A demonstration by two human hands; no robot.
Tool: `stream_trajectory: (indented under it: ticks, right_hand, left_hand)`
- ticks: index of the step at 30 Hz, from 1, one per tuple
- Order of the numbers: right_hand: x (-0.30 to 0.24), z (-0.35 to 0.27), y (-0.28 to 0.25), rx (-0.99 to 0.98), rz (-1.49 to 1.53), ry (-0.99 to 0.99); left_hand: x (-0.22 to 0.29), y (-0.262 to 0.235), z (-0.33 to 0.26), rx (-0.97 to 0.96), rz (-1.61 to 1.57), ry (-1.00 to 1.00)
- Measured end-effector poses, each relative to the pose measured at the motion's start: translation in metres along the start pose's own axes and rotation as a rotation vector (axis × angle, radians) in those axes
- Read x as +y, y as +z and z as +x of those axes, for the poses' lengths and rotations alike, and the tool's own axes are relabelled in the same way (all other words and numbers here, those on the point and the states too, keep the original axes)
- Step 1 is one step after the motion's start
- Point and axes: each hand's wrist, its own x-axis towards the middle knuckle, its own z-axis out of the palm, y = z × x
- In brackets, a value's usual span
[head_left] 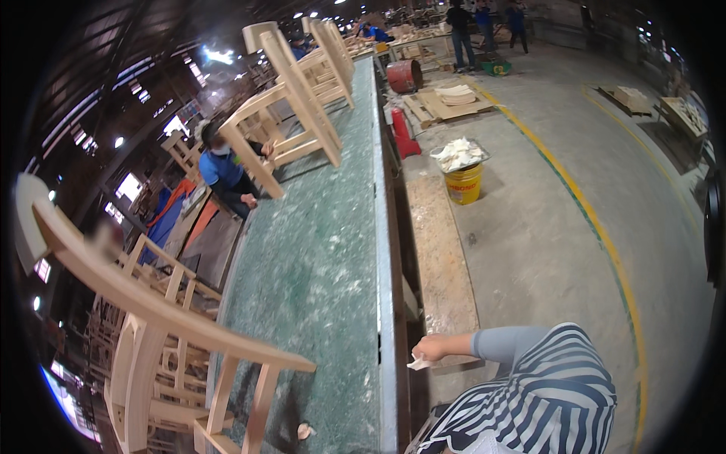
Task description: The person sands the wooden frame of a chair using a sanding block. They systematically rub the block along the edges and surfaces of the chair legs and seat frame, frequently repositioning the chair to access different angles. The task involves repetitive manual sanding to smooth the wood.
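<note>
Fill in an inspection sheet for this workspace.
Surface: long green worktop, marked with whitish smears.
Job's things: white scrap, near wooden chair frame, more frames farther along.
Clutter: small pale chip on the worktop; white pieces heaped on a tray atop a yellow bucket.
Grippers: right hand closed on the white scrap; left hand not in view.
Cables: nothing seen.
Surroundings: co-worker at the worktop's left edge; long board, red drum.

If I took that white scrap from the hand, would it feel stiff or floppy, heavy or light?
Probably floppy: the white scrap looks crumpled, with a loose end poking from the right hand. Likely light too, being small. Its ragged outline suggests it wouldn't roll.
</note>
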Motion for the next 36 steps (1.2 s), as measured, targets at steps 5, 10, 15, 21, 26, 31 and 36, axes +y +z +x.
stream_trajectory:
  ticks: [5,10,15,21,26,31,36]
  right_hand:
    - [0.080,-0.049,-0.030,0.254,0.114,0.018]
    - [0.264,-0.177,-0.044,0.436,0.226,0.389]
    - [0.361,-0.305,-0.075,0.702,0.443,0.727]
    - [0.454,-0.403,-0.104,1.211,0.557,1.045]
    - [0.485,-0.350,-0.114,1.001,0.570,0.982]
    - [0.519,-0.255,-0.181,0.673,0.502,0.816]
    - [0.591,-0.162,-0.286,0.733,0.338,0.739]
  left_hand:
    - [0.141,-0.018,-0.017,-0.023,-0.633,0.234]
    - [0.323,-0.054,-0.092,-0.446,-1.045,0.413]
    - [0.395,-0.077,-0.146,-0.909,-1.053,0.460]
    - [0.445,-0.067,-0.205,-1.396,-0.374,0.405]
    - [0.492,-0.035,-0.223,-1.524,-0.395,0.290]
    - [0.572,0.004,-0.225,-1.544,-0.410,0.075]
    - [0.681,0.055,-0.190,-1.486,-0.665,0.060]
